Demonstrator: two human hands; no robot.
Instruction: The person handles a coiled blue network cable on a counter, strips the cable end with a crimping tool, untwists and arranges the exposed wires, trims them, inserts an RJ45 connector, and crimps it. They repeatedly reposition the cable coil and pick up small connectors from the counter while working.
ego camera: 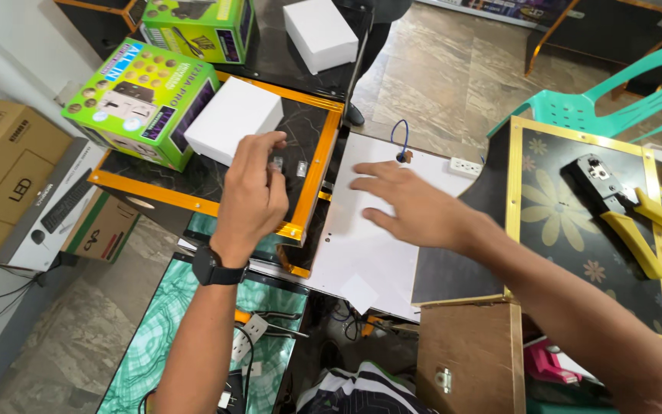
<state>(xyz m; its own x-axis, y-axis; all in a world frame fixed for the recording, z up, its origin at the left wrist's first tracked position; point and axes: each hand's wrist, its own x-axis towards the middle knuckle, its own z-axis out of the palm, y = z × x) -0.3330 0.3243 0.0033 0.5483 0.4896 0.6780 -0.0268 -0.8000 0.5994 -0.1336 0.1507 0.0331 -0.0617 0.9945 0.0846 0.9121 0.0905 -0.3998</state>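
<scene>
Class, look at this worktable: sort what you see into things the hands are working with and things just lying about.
In use:
left hand at two small clear plugs on the dark tabletop
right hand flat on the white board

Lying about:
yellow-handled crimping tool
green boxes
white boxes
blue wire loop
green plastic chair

Person, head cam: both forearms bare, no sleeves. Left hand (252, 201): blk wristwatch (214, 268) just below it, round case, blk strap. Right hand (415, 207): no rings, wrist bare.
</scene>
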